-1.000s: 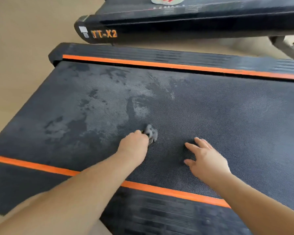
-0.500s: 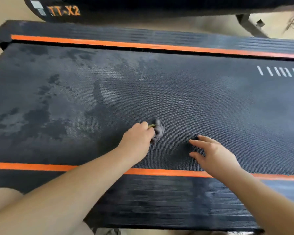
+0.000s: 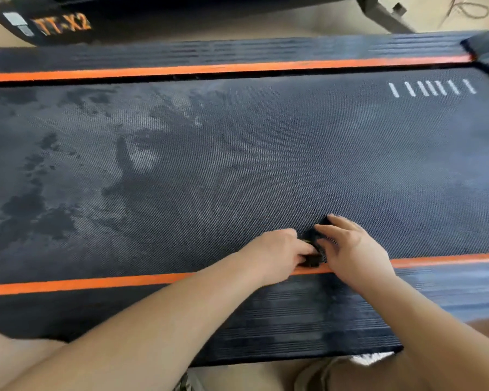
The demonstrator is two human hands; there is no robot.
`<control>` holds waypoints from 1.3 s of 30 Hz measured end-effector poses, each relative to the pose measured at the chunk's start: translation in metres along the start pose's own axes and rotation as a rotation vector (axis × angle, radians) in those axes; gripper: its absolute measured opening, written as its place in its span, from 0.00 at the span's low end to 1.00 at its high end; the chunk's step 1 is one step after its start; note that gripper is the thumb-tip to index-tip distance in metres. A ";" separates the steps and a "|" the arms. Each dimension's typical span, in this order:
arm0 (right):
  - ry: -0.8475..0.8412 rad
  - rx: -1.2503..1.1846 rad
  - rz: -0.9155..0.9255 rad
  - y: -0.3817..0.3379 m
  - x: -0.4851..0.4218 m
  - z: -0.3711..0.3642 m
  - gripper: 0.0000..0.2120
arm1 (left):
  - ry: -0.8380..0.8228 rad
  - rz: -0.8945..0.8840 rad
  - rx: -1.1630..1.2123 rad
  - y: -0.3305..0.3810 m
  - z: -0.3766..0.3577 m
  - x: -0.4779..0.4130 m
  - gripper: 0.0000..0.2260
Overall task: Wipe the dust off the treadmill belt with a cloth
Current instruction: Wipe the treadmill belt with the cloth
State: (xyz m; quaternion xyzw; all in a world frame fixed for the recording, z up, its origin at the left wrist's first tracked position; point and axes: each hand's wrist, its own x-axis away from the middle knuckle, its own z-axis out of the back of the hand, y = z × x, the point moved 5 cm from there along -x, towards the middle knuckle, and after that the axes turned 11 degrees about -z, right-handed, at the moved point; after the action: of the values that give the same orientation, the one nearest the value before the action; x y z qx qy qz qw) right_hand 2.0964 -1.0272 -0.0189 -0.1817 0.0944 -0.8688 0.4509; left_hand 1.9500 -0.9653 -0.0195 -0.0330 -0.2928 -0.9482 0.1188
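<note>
- Your left hand (image 3: 280, 249) is curled tight around a small dark cloth (image 3: 312, 259), a bunched wad pinched in the fingers at the near edge of the treadmill belt (image 3: 266, 165).
- Your right hand (image 3: 350, 249) lies just beside it, fingers spread and flat, their tips over the far part of the dark wad — whether it actually grips anything, you cannot tell from here.
- The cloth sits on the belt right against the near orange stripe (image 3: 96, 283), between your two hands.
- The belt's left half shows blotchy grey dust and darker patches; the stretch around your hands looks more even.
- White dash marks (image 3: 432, 88) sit at the belt's far right — beyond them runs the far orange stripe (image 3: 237, 67).
</note>
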 end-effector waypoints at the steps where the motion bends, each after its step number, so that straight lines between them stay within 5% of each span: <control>1: 0.003 0.011 0.021 0.001 0.001 -0.002 0.14 | 0.002 -0.003 -0.036 -0.004 0.000 -0.001 0.12; 12: -0.248 0.083 0.220 -0.048 0.003 -0.028 0.21 | 0.001 0.108 -0.329 -0.076 0.048 0.146 0.09; 18: -0.404 0.131 0.155 -0.053 -0.004 -0.025 0.25 | 0.108 0.161 0.060 -0.022 0.007 0.047 0.10; 22: -0.464 0.139 0.152 -0.053 -0.008 -0.019 0.34 | 0.119 0.127 -0.028 -0.022 0.006 0.043 0.11; 26: -0.429 0.166 0.109 -0.060 -0.005 -0.026 0.28 | -0.060 0.187 -0.216 -0.056 0.032 0.126 0.13; 31: -0.224 0.171 0.113 -0.100 0.013 -0.016 0.18 | -0.289 0.585 -0.181 -0.093 0.079 0.215 0.11; 36: -0.237 -0.005 0.258 -0.169 0.028 -0.026 0.22 | 0.274 0.597 -0.044 -0.087 0.099 0.208 0.13; 39: -0.235 -0.004 0.348 -0.197 0.024 -0.048 0.25 | 0.399 0.569 0.109 -0.091 0.081 0.206 0.16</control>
State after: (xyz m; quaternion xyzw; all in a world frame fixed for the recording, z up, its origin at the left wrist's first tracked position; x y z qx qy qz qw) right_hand 1.9171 -0.9334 0.0071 -0.2634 0.0727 -0.7506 0.6016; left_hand 1.7277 -0.8892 0.0242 0.0789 -0.2929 -0.8481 0.4345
